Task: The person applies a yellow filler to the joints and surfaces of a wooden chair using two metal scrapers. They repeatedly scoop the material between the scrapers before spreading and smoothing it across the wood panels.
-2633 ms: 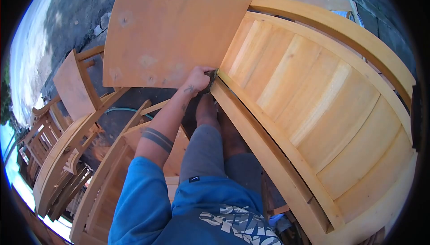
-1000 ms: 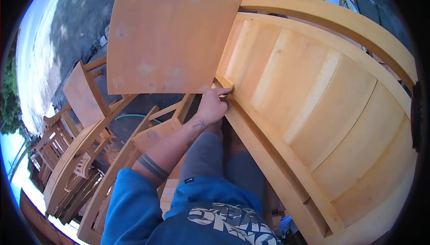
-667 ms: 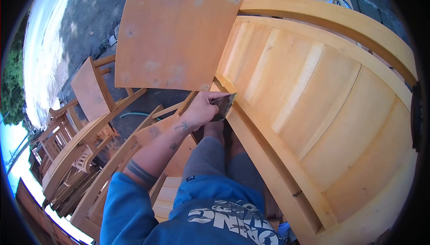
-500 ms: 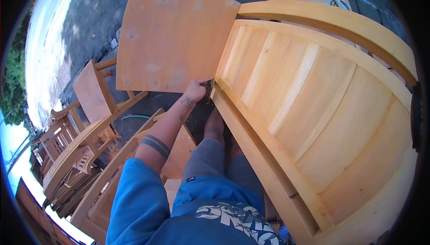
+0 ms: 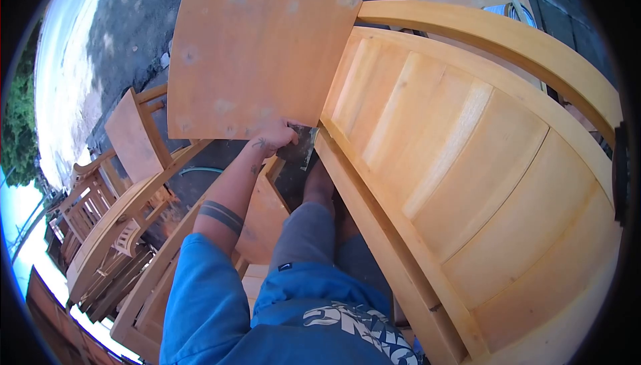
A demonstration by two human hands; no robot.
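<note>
My left hand (image 5: 275, 136) is at the lower edge of a flat orange-brown wooden panel (image 5: 257, 51). Its fingers are closed on a dark flat piece (image 5: 300, 146) with a worn, pale edge; what it is made of is hard to tell. To the right of the hand, the corner of a slatted wooden seat or back (image 5: 467, 164) meets the panel, with a long grooved rail (image 5: 387, 231) along its near side. My right hand is out of view.
A curved wooden rail (image 5: 494, 31) spans the upper right. More wooden furniture (image 5: 137, 138) and a curved armrest (image 5: 120, 221) stand at the left. A thin green hose (image 5: 200, 170) lies on the dark ground. My legs are between the pieces.
My left hand has moved left along the panel's lower edge, and more of the dark flat piece shows. The view has shifted slightly.
</note>
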